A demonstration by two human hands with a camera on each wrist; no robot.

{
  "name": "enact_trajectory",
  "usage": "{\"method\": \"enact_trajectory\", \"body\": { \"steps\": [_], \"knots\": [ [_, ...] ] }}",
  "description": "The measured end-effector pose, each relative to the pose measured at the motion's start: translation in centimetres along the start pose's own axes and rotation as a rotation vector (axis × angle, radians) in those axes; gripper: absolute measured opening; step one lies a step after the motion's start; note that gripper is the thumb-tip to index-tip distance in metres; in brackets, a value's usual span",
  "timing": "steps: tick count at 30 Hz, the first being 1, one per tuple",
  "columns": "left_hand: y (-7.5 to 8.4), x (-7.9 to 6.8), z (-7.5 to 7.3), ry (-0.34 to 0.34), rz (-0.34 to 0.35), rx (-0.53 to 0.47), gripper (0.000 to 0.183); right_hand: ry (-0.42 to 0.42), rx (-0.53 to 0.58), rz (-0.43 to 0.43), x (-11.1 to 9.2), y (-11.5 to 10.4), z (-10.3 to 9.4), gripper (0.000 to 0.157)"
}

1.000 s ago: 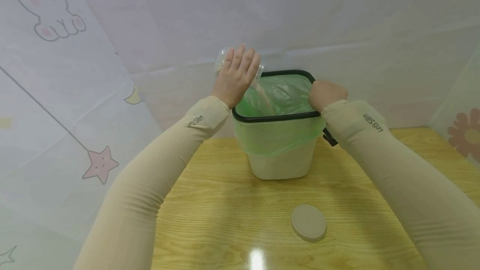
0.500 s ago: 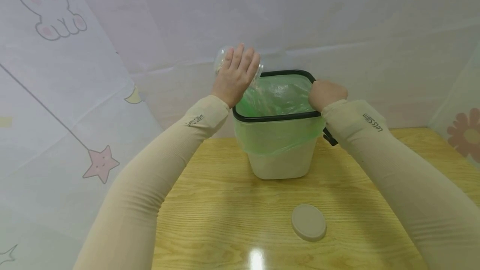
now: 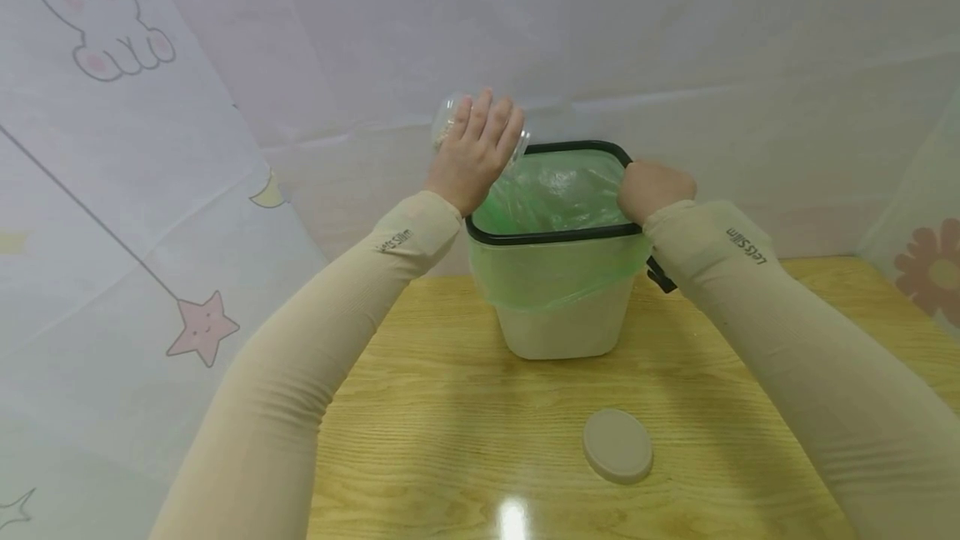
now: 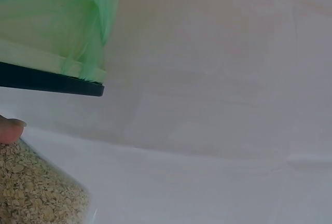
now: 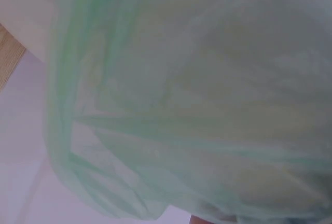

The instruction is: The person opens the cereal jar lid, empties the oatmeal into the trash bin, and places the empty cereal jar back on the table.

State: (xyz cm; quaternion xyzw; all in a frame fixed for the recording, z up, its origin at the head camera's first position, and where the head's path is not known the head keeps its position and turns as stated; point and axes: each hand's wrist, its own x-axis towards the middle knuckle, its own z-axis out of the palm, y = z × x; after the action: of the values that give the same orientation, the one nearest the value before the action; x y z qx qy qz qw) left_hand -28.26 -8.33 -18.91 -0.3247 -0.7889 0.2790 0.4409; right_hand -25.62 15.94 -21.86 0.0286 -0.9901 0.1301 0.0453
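My left hand (image 3: 478,144) grips a clear jar (image 3: 444,113), tipped with its mouth toward the bin's left side. In the left wrist view, oats (image 4: 39,190) fill the visible part of the jar, below the tip of my thumb (image 4: 10,129). A pale bin (image 3: 566,338) stands upright on the table, with a green bag (image 3: 566,190) lining it and folded over outside. My right hand (image 3: 656,192) grips the right side of the bin's dark rim (image 3: 555,236); its fingers are mostly hidden. In the right wrist view the bag (image 5: 181,105) covers most of the picture.
A round beige lid (image 3: 617,445) lies on the wooden table (image 3: 420,440) in front of the bin. Some black part (image 3: 660,276) sticks out at the bin's right, under my right wrist. A pale printed sheet (image 3: 360,23) hangs close behind.
A stream of oats ran from the jar into the bag one second ago, thinned half a second ago, and is no longer visible. My left hand has shifted very slightly right; the right hand stays put.
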Motion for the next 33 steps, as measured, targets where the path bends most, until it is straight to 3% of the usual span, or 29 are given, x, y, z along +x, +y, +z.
{"method": "enact_trajectory", "body": {
  "steps": [33],
  "knots": [
    [0.21, 0.98, 0.51, 0.041, -0.009, 0.11, 0.044, 0.012, -0.014, 0.003, 0.03, 0.03, 0.09, 0.028]
  ]
}}
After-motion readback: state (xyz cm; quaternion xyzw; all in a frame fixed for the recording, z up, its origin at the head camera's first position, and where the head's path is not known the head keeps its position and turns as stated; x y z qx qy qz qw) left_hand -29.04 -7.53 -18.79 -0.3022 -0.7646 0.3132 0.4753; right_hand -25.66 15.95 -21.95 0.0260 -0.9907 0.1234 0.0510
